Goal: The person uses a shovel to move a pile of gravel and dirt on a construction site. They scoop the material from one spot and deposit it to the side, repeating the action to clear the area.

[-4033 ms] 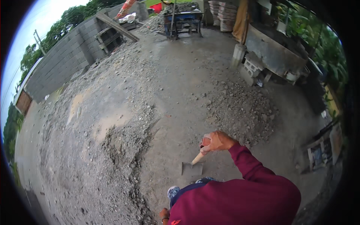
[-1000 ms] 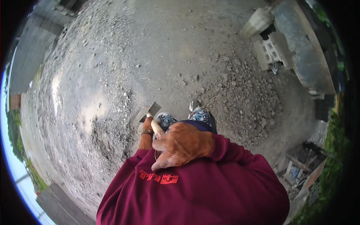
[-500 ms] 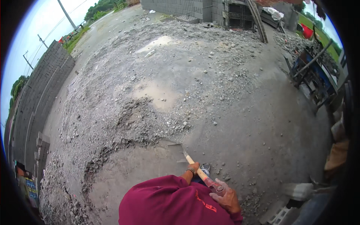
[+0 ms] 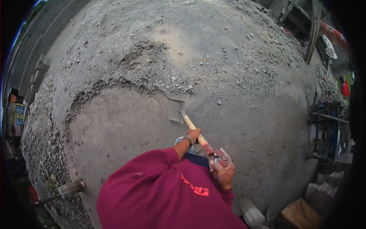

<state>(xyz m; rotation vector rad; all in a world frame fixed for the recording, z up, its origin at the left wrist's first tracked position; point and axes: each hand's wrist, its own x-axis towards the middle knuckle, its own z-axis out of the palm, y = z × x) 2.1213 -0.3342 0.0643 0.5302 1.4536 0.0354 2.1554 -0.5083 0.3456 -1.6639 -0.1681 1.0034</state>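
Note:
A shovel (image 4: 189,122) with a pale wooden shaft and a red handle slants across in front of me. My left hand (image 4: 194,135), with a dark band at its wrist, is closed round the shaft's lower part. At the upper end, my right hand (image 4: 224,171) has its fingers round the red grip. The square grey blade (image 4: 175,110) rests low at the ground, close to the dug edge of a gravel heap (image 4: 110,65). No load of gravel can be made out on the blade. My maroon sleeves cover most of both arms.
Wet, scraped ground (image 4: 122,126) lies left of the shovel. Grey block walls (image 4: 42,30) stand at the far left. A blue metal frame (image 4: 329,129) with a pole is at the right. Pale blocks (image 4: 251,213) and a brown sack (image 4: 301,213) lie at the lower right.
The view has tipped down and turned, so the heap and blade sit higher in it. My right hand's fingers, looser before, have closed round the grip. The blade now shows more of its face.

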